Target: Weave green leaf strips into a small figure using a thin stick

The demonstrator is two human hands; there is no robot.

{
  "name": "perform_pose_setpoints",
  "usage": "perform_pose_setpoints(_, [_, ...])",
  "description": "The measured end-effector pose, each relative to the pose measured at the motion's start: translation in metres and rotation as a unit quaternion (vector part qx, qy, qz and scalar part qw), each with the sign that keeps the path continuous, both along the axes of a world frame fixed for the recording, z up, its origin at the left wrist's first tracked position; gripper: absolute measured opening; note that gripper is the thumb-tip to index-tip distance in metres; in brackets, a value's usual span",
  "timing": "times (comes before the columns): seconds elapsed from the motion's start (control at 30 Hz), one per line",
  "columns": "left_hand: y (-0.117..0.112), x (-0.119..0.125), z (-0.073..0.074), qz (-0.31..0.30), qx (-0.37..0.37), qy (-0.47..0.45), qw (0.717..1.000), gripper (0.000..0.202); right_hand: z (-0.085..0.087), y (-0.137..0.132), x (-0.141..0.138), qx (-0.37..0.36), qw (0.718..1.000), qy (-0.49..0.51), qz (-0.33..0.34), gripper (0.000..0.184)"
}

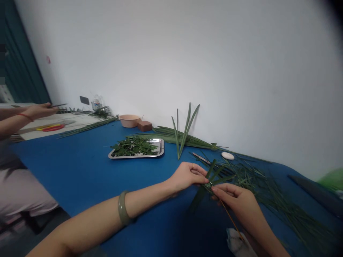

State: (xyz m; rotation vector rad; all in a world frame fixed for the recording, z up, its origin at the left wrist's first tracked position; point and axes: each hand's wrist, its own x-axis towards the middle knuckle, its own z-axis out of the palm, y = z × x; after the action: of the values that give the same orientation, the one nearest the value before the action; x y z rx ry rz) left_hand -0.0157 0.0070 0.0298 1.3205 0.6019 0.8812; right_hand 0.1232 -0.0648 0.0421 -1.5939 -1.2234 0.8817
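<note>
Between my two hands is a small piece woven from green leaf strips (pixel 200 194), its loose strip ends fanning up and down. My left hand (pixel 187 175) grips the woven piece from the left between thumb and fingers. From the right, my right hand (pixel 238 198) pinches close to the centre of the weave, its fingertips almost meeting the left ones. A thin orange-brown rod (pixel 230 217) slants down from under the right fingers, and a small shiny tip shows at the weave. The right fingers partly hide the rod's upper part.
A metal tray (pixel 160 147) of green leaves lies left of centre. Behind it stand a peach bowl (pixel 129 121) and a brown block (pixel 144 125). Long leaves (pixel 198 141) line the wall; leaf scraps (pixel 284 203) spread right. Another person's hand (pixel 40 110) is at far left, near scissors (pixel 53 127).
</note>
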Motion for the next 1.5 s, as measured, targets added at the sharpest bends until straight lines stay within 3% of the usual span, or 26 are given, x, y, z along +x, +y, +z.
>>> perform_pose_setpoints(0.47, [-0.0002,-0.0025,0.0011,-0.017,-0.013,-0.013,1.000,0.018,-0.0031,0.0010,0.0060,0.015,0.998,-0.016,0.055,0.018])
perform_pose_setpoints(1.2, [-0.0002,-0.0030,0.0024,-0.012,-0.018,0.009,1.000,0.019,-0.0085,0.0031,0.0067,0.065,0.995,-0.059,0.042,0.017])
perform_pose_setpoints(1.5, [-0.0007,-0.0017,0.0017,-0.013,-0.019,0.015,1.000,0.021,-0.0043,0.0022,0.0030,0.048,0.997,-0.059,0.031,0.019])
